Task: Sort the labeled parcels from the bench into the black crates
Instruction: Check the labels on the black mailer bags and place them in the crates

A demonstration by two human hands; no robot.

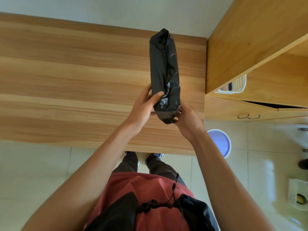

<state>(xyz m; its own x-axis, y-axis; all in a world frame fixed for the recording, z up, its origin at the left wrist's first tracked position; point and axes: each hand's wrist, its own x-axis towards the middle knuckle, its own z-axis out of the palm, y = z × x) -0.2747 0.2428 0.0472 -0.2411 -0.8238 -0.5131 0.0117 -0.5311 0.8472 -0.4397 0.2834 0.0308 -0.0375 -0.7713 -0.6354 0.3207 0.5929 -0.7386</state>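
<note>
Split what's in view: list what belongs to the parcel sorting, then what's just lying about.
Job:
- black parcel, no label visible
- left hand and right hand, both gripping its near end
- wooden bench

Lying about:
- white basket in the cabinet
- blue-and-white round bin on the floor

No black crates in view.

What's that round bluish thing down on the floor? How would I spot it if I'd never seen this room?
Start at the long wooden bench and follow its near edge to the right-hand corner. Just past that corner, on the pale tiled floor below the wooden cabinet, sits the round blue-topped object with a white rim. It is the only blue, circular thing there; what it is exactly cannot be told.
</note>
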